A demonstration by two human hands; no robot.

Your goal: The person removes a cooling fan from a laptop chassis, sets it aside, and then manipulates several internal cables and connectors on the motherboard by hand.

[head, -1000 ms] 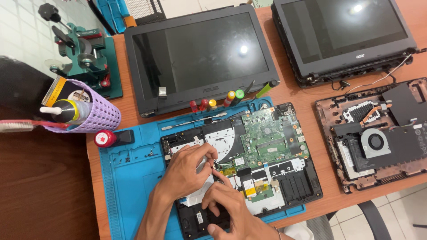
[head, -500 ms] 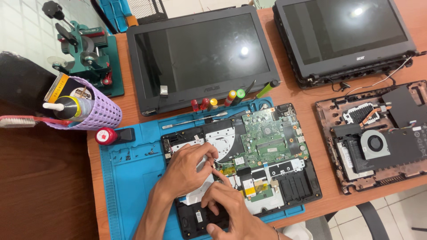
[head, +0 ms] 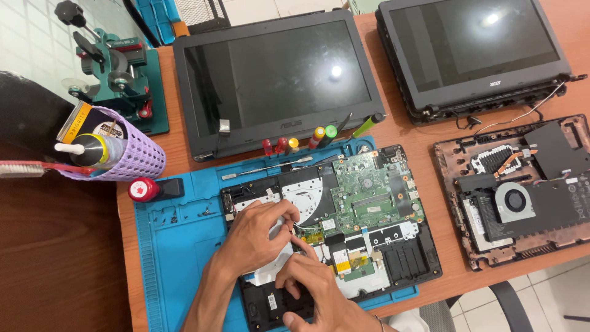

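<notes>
**Both hands inside an opened laptop on the blue mat**

Reddish-brown wood forms the bench (head: 184,80), and a blue work mat (head: 184,246) lies across its near part. On the mat sits an opened laptop base (head: 369,221) with its green circuit board (head: 372,193) bare and a dark battery bay at its right.

Both hands work over the left half of that base. The left hand (head: 258,237) lies palm down with its fingers bent, the fingertips pressing on a silvery flat part (head: 270,270) inside the case; it grips nothing that shows. The right hand (head: 310,280) is just below, touching the left, with its fingers curled down onto the same spot near a small yellow-orange patch. Whether it pinches anything, I cannot tell.

A lilac perforated basket (head: 132,157) lies on its side at the left edge of the bench. It holds a grey tube with a white nozzle (head: 92,150) and a yellow and black flat pack; a red-handled brush pokes out to the left.

Behind the mat, a dark laptop screen (head: 276,77) lies flat, with screwdrivers with coloured caps (head: 301,142) along its front edge. A second screen (head: 473,49) lies at the right, and a second opened base with a round fan (head: 516,203) is below it. A green clamping tool (head: 114,74) stands at the far left.
</notes>
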